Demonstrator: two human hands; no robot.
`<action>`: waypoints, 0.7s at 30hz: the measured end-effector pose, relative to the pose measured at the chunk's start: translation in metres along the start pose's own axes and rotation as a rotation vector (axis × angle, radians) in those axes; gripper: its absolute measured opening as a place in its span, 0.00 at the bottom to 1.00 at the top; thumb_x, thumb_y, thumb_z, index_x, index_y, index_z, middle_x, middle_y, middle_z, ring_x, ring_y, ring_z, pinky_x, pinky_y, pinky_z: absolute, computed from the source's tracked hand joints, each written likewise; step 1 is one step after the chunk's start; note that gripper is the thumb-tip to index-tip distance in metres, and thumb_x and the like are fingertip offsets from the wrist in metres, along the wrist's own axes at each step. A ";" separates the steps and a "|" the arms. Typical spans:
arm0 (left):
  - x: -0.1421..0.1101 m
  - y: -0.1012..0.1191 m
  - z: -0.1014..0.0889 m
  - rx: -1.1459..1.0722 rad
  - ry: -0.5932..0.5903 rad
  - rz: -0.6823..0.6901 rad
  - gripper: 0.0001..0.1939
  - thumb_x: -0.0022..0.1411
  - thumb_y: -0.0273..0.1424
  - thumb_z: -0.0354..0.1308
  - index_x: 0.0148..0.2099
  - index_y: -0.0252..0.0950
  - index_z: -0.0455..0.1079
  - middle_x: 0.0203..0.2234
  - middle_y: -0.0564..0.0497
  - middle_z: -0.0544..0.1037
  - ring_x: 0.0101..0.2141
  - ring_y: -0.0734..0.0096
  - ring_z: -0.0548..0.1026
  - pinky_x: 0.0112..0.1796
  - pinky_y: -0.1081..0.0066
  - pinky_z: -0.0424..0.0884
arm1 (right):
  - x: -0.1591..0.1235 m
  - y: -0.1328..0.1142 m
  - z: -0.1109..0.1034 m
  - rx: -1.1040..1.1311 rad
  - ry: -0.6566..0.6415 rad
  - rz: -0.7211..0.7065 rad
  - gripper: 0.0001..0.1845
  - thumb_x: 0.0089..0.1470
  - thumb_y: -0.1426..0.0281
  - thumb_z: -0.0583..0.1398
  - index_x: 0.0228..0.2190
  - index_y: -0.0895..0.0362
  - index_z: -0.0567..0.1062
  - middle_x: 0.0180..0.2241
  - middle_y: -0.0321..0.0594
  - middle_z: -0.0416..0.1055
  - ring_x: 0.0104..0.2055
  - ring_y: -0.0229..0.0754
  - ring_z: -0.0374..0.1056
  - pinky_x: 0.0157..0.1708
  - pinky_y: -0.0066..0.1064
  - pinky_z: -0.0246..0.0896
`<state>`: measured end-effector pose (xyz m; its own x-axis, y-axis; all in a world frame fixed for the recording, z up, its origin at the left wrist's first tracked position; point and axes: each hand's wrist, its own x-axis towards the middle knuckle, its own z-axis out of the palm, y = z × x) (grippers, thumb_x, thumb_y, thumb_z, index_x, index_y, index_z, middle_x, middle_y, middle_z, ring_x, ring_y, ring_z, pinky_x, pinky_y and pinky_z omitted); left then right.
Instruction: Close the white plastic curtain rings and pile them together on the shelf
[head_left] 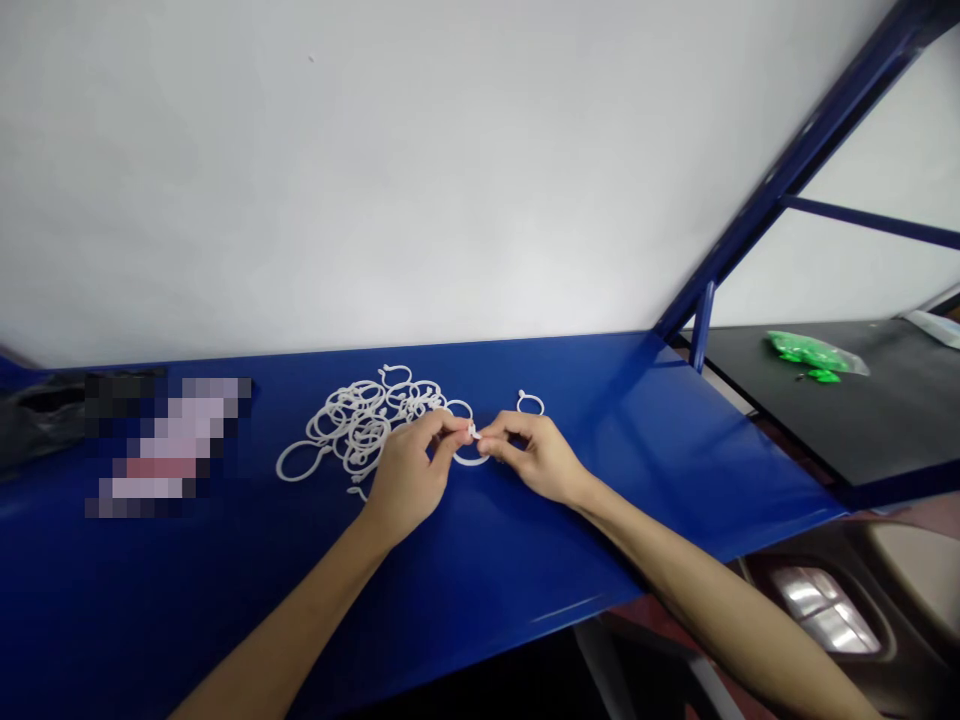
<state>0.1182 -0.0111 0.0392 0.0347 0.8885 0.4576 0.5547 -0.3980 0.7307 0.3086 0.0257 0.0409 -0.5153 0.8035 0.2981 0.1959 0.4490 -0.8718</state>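
The person's left hand (411, 470) and right hand (541, 458) met above a blue, smooth-topped table (525, 540), and each was pinching with thumb and forefinger a small white end of a thin white plastic-looking ring (471, 462). The fingertips of both hands were very near to each other, so the exact form of the joint between them was partly hidden. The lower curve of this ring could be seen just under the fingers; whether the white curve above them belonged to the same ring, one could not tell. Just beside the left hand, on its left, lay a loose pile of similar white rings (367, 432), overlapping one another, several with small knobs. A single small white ring (531, 396) lay apart from the pile, just behind the right hand. At the far left there was a crumpled black plastic bag (41, 425), and near it an object covered by pixels, which could not be recognised. Behind the table stood a plain white wall (450, 180). On the right, past a blue metal frame (780, 185), a black table (810, 430) carried bright green pieces in a clear bag (810, 352).
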 end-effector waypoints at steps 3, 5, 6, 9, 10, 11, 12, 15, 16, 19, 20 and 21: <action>-0.004 -0.001 0.002 0.037 0.007 0.127 0.07 0.66 0.27 0.54 0.35 0.39 0.71 0.32 0.53 0.81 0.32 0.72 0.79 0.36 0.71 0.74 | -0.003 -0.003 -0.002 -0.079 -0.031 -0.057 0.08 0.61 0.66 0.63 0.32 0.57 0.79 0.31 0.36 0.77 0.32 0.36 0.69 0.33 0.26 0.62; -0.005 -0.003 0.003 0.062 -0.010 0.184 0.06 0.66 0.26 0.54 0.36 0.39 0.70 0.31 0.53 0.80 0.33 0.72 0.78 0.37 0.70 0.74 | -0.004 -0.004 -0.002 -0.134 -0.043 -0.092 0.07 0.62 0.68 0.62 0.33 0.57 0.78 0.32 0.37 0.77 0.32 0.36 0.70 0.33 0.26 0.62; -0.005 -0.004 0.003 0.079 -0.024 0.197 0.06 0.67 0.26 0.53 0.37 0.39 0.70 0.32 0.52 0.80 0.33 0.72 0.78 0.37 0.70 0.74 | -0.004 -0.003 -0.001 -0.162 -0.039 -0.105 0.07 0.62 0.68 0.61 0.33 0.56 0.78 0.32 0.37 0.77 0.32 0.36 0.70 0.34 0.26 0.62; 0.000 -0.010 0.003 0.163 -0.057 0.226 0.07 0.69 0.28 0.52 0.41 0.38 0.71 0.35 0.51 0.80 0.36 0.69 0.77 0.40 0.66 0.75 | -0.002 0.001 0.001 -0.285 0.008 -0.128 0.08 0.64 0.68 0.59 0.36 0.55 0.79 0.34 0.39 0.77 0.34 0.38 0.71 0.37 0.29 0.64; 0.002 -0.013 0.003 0.212 -0.059 0.242 0.07 0.69 0.29 0.51 0.43 0.38 0.71 0.36 0.50 0.80 0.38 0.67 0.77 0.43 0.64 0.74 | 0.000 0.003 0.001 -0.354 0.024 -0.131 0.09 0.65 0.67 0.58 0.38 0.55 0.79 0.35 0.40 0.77 0.35 0.39 0.72 0.38 0.30 0.65; 0.004 -0.016 0.003 0.270 -0.053 0.258 0.08 0.70 0.29 0.51 0.46 0.38 0.72 0.38 0.49 0.80 0.41 0.65 0.76 0.45 0.61 0.73 | 0.002 0.005 0.000 -0.436 0.040 -0.130 0.10 0.66 0.67 0.57 0.40 0.55 0.79 0.36 0.41 0.77 0.37 0.40 0.72 0.39 0.31 0.65; 0.006 -0.019 0.003 0.334 -0.039 0.273 0.10 0.69 0.30 0.52 0.48 0.38 0.72 0.40 0.48 0.80 0.43 0.62 0.75 0.47 0.58 0.72 | 0.004 0.006 -0.003 -0.525 0.062 -0.124 0.12 0.67 0.66 0.55 0.42 0.55 0.78 0.37 0.42 0.76 0.39 0.42 0.72 0.41 0.32 0.66; 0.009 -0.027 0.003 0.518 -0.012 0.281 0.14 0.67 0.31 0.54 0.52 0.40 0.74 0.46 0.44 0.78 0.48 0.54 0.71 0.50 0.51 0.70 | 0.009 0.011 -0.017 -0.763 0.192 -0.044 0.14 0.68 0.67 0.53 0.47 0.54 0.78 0.40 0.44 0.75 0.42 0.44 0.71 0.41 0.33 0.66; 0.008 -0.029 0.004 0.566 -0.022 0.275 0.14 0.66 0.31 0.56 0.52 0.39 0.74 0.48 0.42 0.77 0.50 0.51 0.70 0.50 0.50 0.70 | 0.010 0.013 -0.023 -0.825 0.245 0.002 0.15 0.68 0.67 0.53 0.47 0.54 0.78 0.40 0.45 0.74 0.41 0.44 0.71 0.40 0.33 0.66; 0.006 -0.033 0.005 0.659 -0.090 0.266 0.11 0.64 0.31 0.58 0.47 0.39 0.77 0.51 0.41 0.75 0.51 0.47 0.68 0.48 0.48 0.70 | 0.012 0.021 -0.038 -1.004 0.297 0.158 0.14 0.67 0.68 0.54 0.45 0.54 0.79 0.40 0.47 0.73 0.39 0.46 0.70 0.35 0.34 0.66; 0.006 -0.034 0.006 0.668 -0.106 0.269 0.09 0.65 0.31 0.58 0.45 0.39 0.77 0.51 0.41 0.74 0.51 0.47 0.68 0.48 0.48 0.70 | 0.012 0.023 -0.041 -1.053 0.278 0.205 0.14 0.66 0.69 0.55 0.45 0.55 0.79 0.40 0.48 0.73 0.39 0.47 0.70 0.35 0.34 0.65; 0.005 -0.034 0.006 0.664 -0.114 0.272 0.08 0.65 0.30 0.57 0.43 0.40 0.78 0.51 0.42 0.74 0.51 0.48 0.67 0.48 0.48 0.70 | 0.012 0.025 -0.043 -1.090 0.257 0.242 0.13 0.66 0.69 0.55 0.45 0.56 0.79 0.40 0.50 0.73 0.40 0.49 0.69 0.36 0.36 0.66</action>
<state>0.1046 0.0082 0.0140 0.3093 0.8106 0.4973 0.9007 -0.4174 0.1202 0.3431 0.0638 0.0391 -0.2041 0.9149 0.3482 0.9504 0.2705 -0.1534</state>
